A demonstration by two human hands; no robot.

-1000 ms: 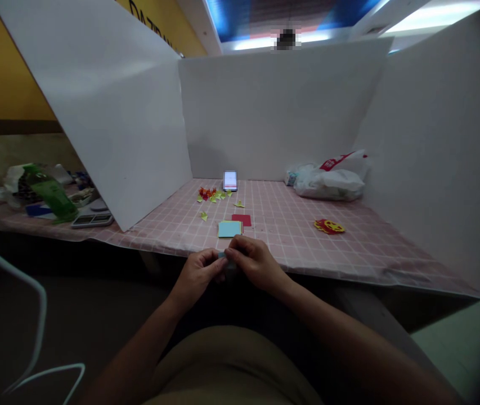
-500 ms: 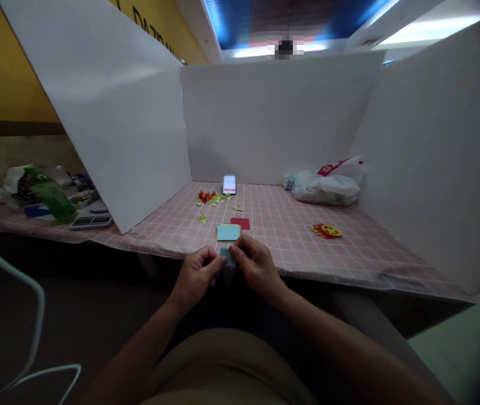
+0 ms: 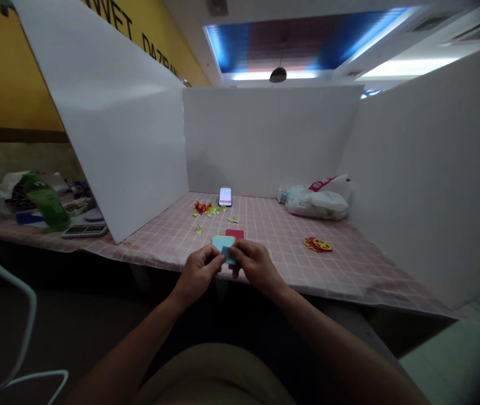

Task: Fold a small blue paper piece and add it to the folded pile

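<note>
Left hand (image 3: 200,271): fingers curled, thumb and fingertips pinching the left edge of a small blue paper piece (image 3: 228,256). Right hand (image 3: 254,265): likewise curled, thumb and forefinger pinching the right edge of the same piece. The two hands nearly touch at the fingertips, with the paper held between them just above the near edge of the table. Landmark: the stack of paper squares (image 3: 220,242), blue sheet on top, lying on the pink checked tablecloth (image 3: 349,264). The blue paper piece is just in front of the stack, on its near side, and partly overlaps it in this view; whether the two touch cannot be told. A red square (image 3: 235,233) lies touching the far right corner of the stack. One small yellow-green folded piece (image 3: 198,229) sits near the stack to its far left, and another (image 3: 233,219) lies just beyond the red square. Further behind the stack is a cluster of red and green folded pieces (image 3: 206,208), and beyond that a phone (image 3: 225,196) with a lit screen stands upright against the back white board (image 3: 265,140). To the right of the stack, well apart, lies a red-and-yellow cutout (image 3: 318,244); far right and behind it is a white plastic bag (image 3: 315,201). Well to the left of the stack, past the slanted side board, are a calculator (image 3: 84,229) and a green bag (image 3: 48,202).
</note>
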